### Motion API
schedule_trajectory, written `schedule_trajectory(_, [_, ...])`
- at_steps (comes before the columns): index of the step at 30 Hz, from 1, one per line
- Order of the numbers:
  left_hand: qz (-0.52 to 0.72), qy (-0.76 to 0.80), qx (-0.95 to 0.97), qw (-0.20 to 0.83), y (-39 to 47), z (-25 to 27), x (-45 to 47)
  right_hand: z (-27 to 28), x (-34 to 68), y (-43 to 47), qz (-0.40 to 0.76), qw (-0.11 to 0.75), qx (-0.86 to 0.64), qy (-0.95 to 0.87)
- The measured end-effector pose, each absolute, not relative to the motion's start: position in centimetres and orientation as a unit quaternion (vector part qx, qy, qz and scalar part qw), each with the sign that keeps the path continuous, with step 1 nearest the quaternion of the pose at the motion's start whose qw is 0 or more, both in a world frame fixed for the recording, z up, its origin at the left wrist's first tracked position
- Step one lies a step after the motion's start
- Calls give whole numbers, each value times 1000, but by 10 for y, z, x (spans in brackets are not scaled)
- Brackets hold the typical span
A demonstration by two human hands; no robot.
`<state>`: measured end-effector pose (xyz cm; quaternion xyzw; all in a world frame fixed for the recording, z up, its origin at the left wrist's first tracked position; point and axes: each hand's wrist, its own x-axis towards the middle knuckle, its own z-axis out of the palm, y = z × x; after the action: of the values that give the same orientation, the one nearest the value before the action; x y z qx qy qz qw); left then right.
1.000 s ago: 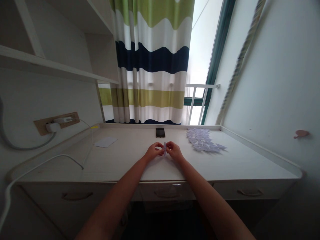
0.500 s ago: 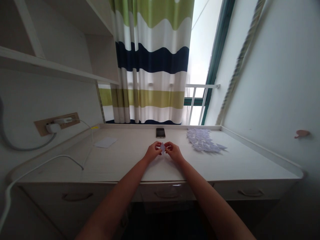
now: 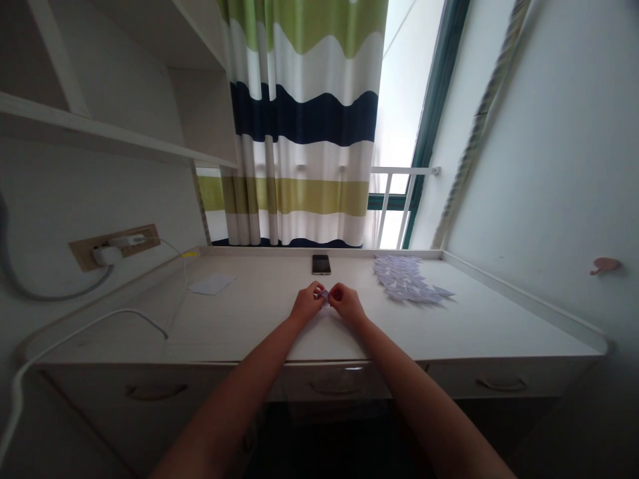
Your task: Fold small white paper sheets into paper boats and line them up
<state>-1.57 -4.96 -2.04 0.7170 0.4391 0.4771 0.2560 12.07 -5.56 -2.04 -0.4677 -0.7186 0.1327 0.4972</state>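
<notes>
Between my two hands, just above the white desk (image 3: 259, 319), is a small folded piece of paper (image 3: 325, 297). My left hand (image 3: 307, 302) pinches its left side with thumb and forefinger. On the other side my right hand (image 3: 345, 303) is closed on the paper's right edge, fingertips together. The fingers cover much of the paper, so its exact folds cannot be made out. A pile of folded white paper pieces (image 3: 407, 278) lies to the right of my hands. To the left rests a stack of flat white paper (image 3: 212, 284).
A dark phone (image 3: 321, 264) lies beyond my hands near the desk's back edge. A white cable (image 3: 144, 314) runs over the left side of the desk. Plugs (image 3: 107, 255) sit in a wall socket at left. A shelf (image 3: 114, 140) overhangs the left side.
The paper stood upright as a pointed shape between my fingers; now it is tilted or folded down and shows less. My fingers have closed in over it. Everything else stays put.
</notes>
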Motion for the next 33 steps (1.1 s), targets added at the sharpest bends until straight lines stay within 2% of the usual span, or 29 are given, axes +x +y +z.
schedule_trajectory(6, [460,429,709,319,-51,-20,-15,-19,121,-57,121,495,-471,-720])
schedule_trajectory(18, [485,456,693,276,-49,-21,-14,-21,116,-56,116,466,-466,-743])
schedule_trajectory(20, [494,443,685,303,-49,-20,-14,-21,117,-56,124,465,-459,-746])
schedule_trajectory(26, [509,373,611,478,-50,-13,-16,-22,122,-54,185,509,-428,-724])
schedule_trajectory(33, [528,378,567,508,-49,-10,-19,-21,120,-52,308,554,-378,-675])
